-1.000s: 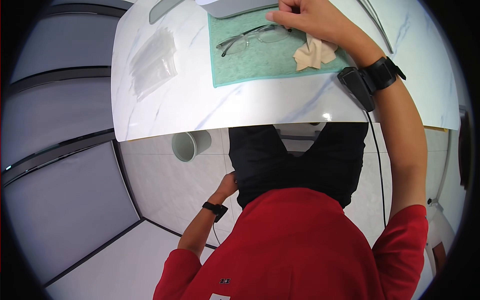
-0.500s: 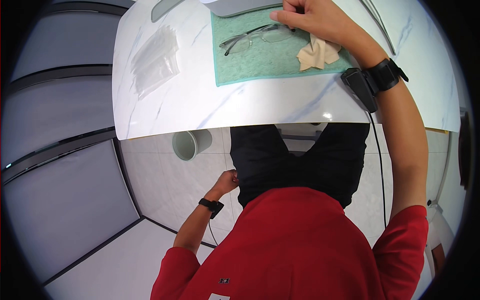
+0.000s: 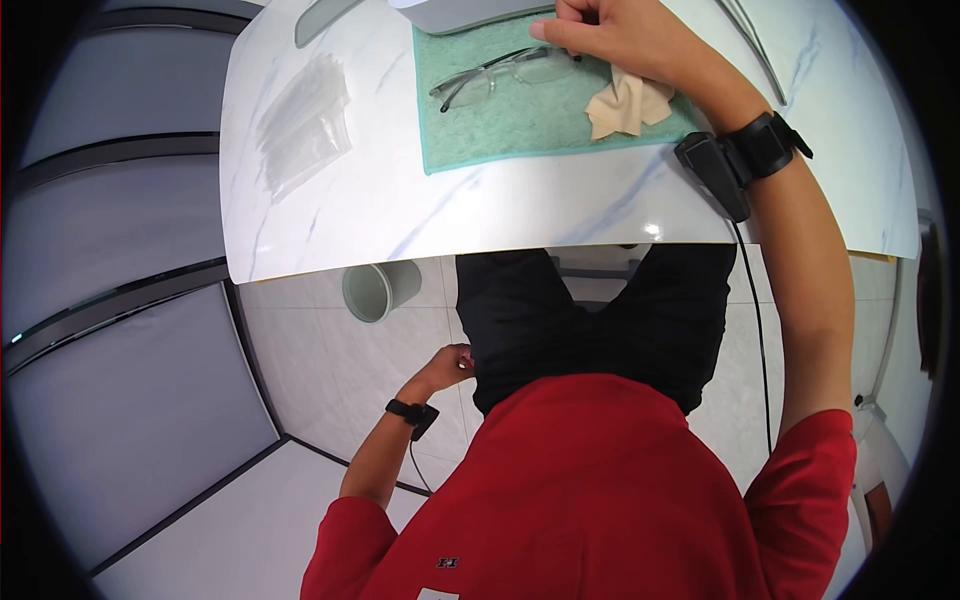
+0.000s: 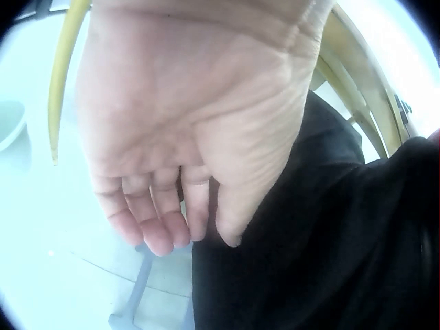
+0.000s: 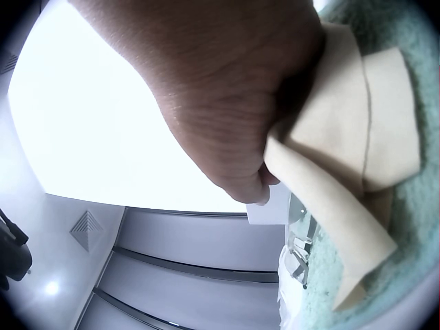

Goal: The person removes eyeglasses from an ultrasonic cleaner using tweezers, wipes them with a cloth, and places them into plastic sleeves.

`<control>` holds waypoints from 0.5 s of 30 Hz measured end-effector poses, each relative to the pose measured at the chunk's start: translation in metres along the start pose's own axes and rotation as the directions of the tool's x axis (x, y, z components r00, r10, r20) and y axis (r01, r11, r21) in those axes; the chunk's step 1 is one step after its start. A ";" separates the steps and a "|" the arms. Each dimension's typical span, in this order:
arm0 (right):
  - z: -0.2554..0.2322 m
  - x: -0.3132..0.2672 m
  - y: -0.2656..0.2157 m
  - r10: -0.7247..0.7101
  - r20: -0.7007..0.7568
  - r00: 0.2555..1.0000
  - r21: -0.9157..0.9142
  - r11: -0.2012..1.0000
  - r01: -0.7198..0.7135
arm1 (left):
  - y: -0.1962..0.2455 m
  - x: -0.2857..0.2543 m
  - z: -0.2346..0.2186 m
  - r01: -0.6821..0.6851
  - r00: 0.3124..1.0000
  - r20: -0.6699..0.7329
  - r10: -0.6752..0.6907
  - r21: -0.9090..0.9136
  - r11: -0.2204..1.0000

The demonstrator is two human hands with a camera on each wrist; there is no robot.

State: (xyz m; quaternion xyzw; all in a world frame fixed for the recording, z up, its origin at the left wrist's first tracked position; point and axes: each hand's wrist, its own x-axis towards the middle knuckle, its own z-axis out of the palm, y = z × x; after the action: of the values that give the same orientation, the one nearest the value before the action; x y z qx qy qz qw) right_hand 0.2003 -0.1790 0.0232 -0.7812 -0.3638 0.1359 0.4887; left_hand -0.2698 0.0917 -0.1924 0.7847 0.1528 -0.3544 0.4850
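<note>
My right hand (image 3: 625,40) rests at the back of a green towel (image 3: 520,132), thumb pointing left and fingers loosely curled. Under its heel lies a crumpled beige cloth (image 3: 622,108), which spreads beside the hand in the right wrist view. The right fingertips are mostly hidden there. Eyeglasses (image 3: 541,68) with clear lenses and dark temples lie on the towel, just left of and below the thumb. Down beside my left thigh hangs my left hand (image 4: 185,124), palm showing in its wrist view, fingers loosely bent around nothing.
A white and grey device (image 3: 475,14) stands at the towel's back edge. Clear plastic bags (image 3: 308,130) lie on the left of the marbled table (image 3: 560,205). Thin metal rods (image 3: 757,50) lie at the right. On the floor is a bin (image 3: 368,294).
My left hand has stayed low while its wrist and forearm shifted a little outward to the left. The right hand, cloth and glasses keep their places, with only slight view shift.
</note>
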 end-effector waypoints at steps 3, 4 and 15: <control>0.000 0.000 -0.007 0.010 -0.004 1.000 -0.025 1.000 -0.010 | -0.007 0.002 0.001 0.014 1.000 -0.003 -0.014 0.048 0.999; 0.000 0.000 -0.008 0.026 -0.013 1.000 -0.057 0.998 -0.027 | -0.010 0.003 0.001 0.028 1.000 0.000 -0.028 0.093 0.995; 0.002 0.003 -0.003 0.010 -0.001 1.000 0.006 1.000 -0.010 | -0.030 0.015 0.019 -0.001 0.996 -0.088 0.015 0.164 0.986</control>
State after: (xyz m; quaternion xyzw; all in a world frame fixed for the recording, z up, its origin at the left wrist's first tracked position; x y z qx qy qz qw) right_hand 0.1995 -0.1748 0.0255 -0.7816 -0.3594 0.1389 0.4905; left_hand -0.2847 0.0878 -0.2276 0.8375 0.1414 -0.3287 0.4129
